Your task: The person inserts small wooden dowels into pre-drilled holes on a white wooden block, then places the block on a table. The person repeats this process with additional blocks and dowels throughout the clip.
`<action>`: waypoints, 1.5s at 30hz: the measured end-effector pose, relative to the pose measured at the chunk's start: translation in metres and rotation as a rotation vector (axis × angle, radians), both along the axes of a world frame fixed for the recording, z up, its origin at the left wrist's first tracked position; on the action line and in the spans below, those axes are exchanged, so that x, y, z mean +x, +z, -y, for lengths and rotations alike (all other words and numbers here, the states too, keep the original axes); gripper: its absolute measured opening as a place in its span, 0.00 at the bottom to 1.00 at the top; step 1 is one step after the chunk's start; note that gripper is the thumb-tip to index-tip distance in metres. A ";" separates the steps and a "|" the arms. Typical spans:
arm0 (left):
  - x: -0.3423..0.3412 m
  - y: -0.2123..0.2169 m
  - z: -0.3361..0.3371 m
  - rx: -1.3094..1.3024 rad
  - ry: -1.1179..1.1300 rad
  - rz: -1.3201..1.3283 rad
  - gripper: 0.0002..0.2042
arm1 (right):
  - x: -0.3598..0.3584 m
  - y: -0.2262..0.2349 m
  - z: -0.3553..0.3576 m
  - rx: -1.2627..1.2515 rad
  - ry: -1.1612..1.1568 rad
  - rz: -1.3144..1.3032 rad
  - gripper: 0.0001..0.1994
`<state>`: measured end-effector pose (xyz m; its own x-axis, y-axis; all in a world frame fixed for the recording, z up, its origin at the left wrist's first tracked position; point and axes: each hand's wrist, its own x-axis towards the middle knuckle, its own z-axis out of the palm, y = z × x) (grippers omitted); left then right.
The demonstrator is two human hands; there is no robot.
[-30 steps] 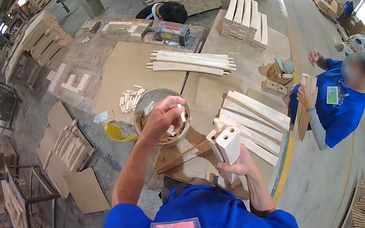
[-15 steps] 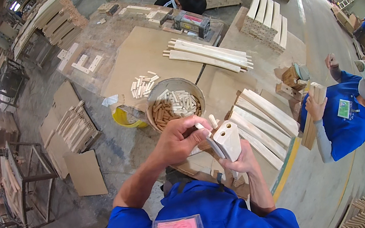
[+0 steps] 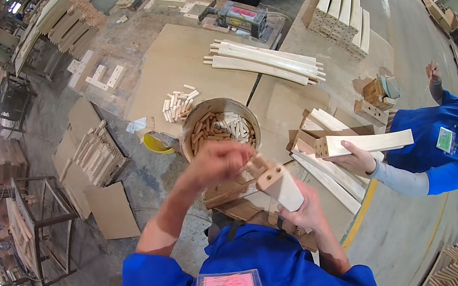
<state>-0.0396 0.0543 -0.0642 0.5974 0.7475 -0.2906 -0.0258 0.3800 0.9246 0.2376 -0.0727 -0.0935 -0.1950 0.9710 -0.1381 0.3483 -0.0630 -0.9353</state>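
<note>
My right hand (image 3: 305, 206) grips a pale wooden leg (image 3: 283, 189), tilted so its end with round holes faces up. My left hand (image 3: 221, 161), somewhat blurred, is closed just left of that end; what its fingers hold, if anything, is hidden. Short wooden pegs (image 3: 258, 165) show at the leg's end beside those fingers. Just beyond my left hand stands a round bucket (image 3: 185, 144) with brown and whitish dowels (image 3: 232, 125) in it.
A co-worker's hand (image 3: 360, 158) at the right holds a wooden leg (image 3: 371, 141) over more legs (image 3: 332, 180). Loose dowels (image 3: 177, 104) and a bundle of legs (image 3: 263, 59) lie on the cardboard-covered table. Stacked legs (image 3: 340, 12) stand at the far right.
The thin white piece in my left hand no longer shows, and that hand has moved slightly left and up. The leg has turned a little. The co-worker's leg has swung in over the table.
</note>
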 end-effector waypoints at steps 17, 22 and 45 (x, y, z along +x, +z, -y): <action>0.016 -0.040 -0.057 0.381 0.363 -0.322 0.10 | 0.018 -0.009 0.024 0.012 -0.127 -0.091 0.33; 0.010 0.083 0.009 0.760 0.156 -0.197 0.05 | 0.004 -0.003 0.016 -0.045 -0.019 -0.180 0.24; 0.009 0.061 0.034 1.247 -0.260 -0.472 0.08 | 0.000 0.004 0.005 -0.027 0.280 0.035 0.38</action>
